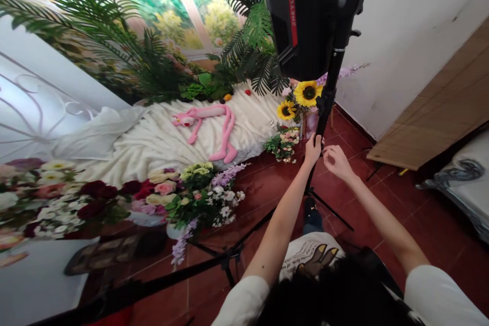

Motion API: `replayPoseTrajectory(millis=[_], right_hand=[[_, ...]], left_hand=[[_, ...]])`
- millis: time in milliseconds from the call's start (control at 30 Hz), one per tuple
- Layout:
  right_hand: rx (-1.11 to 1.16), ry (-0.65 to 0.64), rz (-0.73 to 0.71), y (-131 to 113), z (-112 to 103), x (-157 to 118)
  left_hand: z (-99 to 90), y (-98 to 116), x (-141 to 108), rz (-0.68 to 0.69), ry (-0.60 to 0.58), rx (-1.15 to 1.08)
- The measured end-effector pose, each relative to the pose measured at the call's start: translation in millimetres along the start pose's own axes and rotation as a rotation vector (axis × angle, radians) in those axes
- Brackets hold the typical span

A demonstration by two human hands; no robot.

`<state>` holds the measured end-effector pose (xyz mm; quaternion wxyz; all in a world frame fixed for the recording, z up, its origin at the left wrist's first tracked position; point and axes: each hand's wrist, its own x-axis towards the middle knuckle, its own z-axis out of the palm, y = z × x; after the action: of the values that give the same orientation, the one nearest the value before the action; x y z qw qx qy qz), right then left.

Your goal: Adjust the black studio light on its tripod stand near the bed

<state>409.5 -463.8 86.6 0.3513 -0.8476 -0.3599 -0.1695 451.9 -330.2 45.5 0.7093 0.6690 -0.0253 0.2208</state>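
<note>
A black studio light [301, 20] with a red stripe stands at the upper centre on a black stand pole [331, 81]. My left hand [313, 150] is wrapped round the pole below the light. Just right of the pole, my right hand [336, 162] is raised with its fingers curled near the thumb; whether something small lies between them cannot be made out. The stand's legs [332, 210] spread on the floor below my hands. Sunflowers [306, 93] show just behind the pole.
A pink plush toy [226, 132] lies on white draped cloth [153, 137]. Flower arrangements [191, 193] line its front edge. Another black stand [183, 270] crosses the lower left. A wooden panel [428, 112] and an ornate white seat [468, 168] are at the right, on red tiles [260, 183].
</note>
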Motion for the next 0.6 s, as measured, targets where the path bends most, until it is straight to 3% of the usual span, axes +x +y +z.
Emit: replayPoseTrajectory(millis=[133,200,400,600], right_hand=[[0.168,0.309,0.045,-12.9,-5.3,36.5],[0.262,0.388,0.051,-17.8,-5.8,63.4],[0.378,0.410,0.062,-25.6,9.7,136.6],[0.371,0.394,0.074,-15.8,10.5,158.9]], left_hand=[[-1.8,-1.7,1.7,-0.004,0.024,0.023],[-1.5,-2.3,2.1,-0.007,0.032,0.014],[0.9,0.7,1.8,0.032,0.009,-0.018],[-1.4,0.0,5.3,-0.024,0.006,-0.061]])
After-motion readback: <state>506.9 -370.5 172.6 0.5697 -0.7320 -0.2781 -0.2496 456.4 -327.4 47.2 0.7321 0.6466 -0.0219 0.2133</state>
